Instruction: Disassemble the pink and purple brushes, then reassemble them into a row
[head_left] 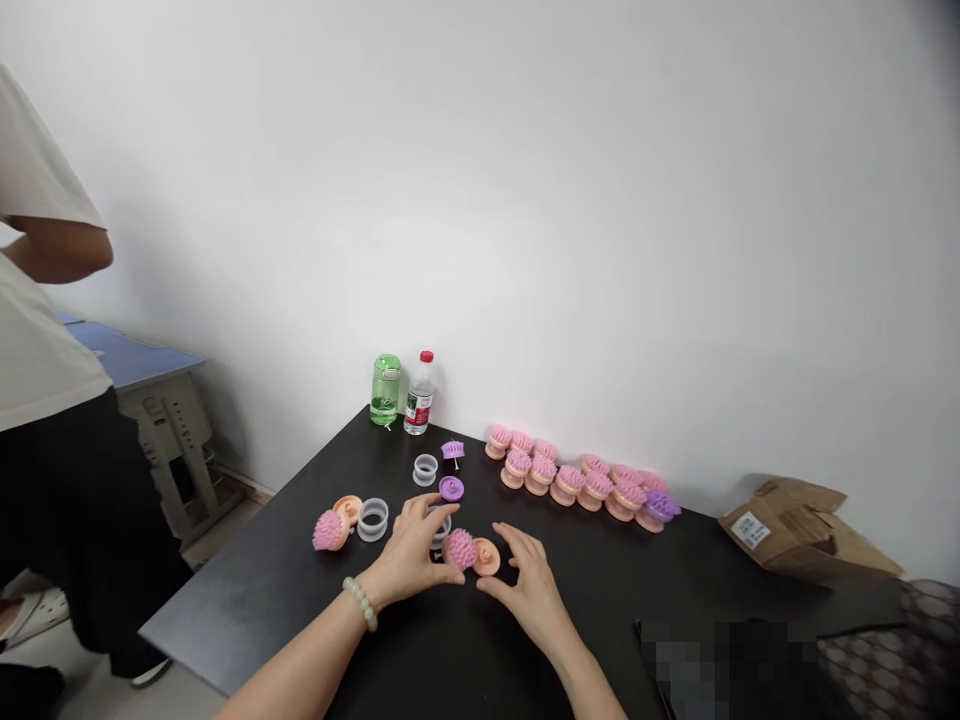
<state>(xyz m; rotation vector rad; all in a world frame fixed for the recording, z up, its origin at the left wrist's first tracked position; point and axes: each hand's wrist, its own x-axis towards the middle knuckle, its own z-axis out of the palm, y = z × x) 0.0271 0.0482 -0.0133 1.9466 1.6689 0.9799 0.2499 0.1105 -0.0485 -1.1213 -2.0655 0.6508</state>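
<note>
My left hand (411, 552) is beside a pink bristled brush head (459, 549), its thumb near the lower edge and its fingers spread behind. A clear ring (440, 532) lies partly hidden by these fingers. My right hand (527, 580) curves open around a peach round base (487, 557) with a raised centre post; thumb and fingers are apart. Whether either hand touches these parts is hard to tell. Further left are another pink brush head (330, 531), a peach base (348, 508) and a clear ring (373, 520).
Behind my hands lie a purple base (451, 488), a purple brush head (453, 450) and a clear ring (425, 470). Several finished-looking pink brushes (568, 485) line the wall, with a purple one (660, 505). Bottles (418, 400), a cardboard box (802, 530) and a standing person (52, 350) are around.
</note>
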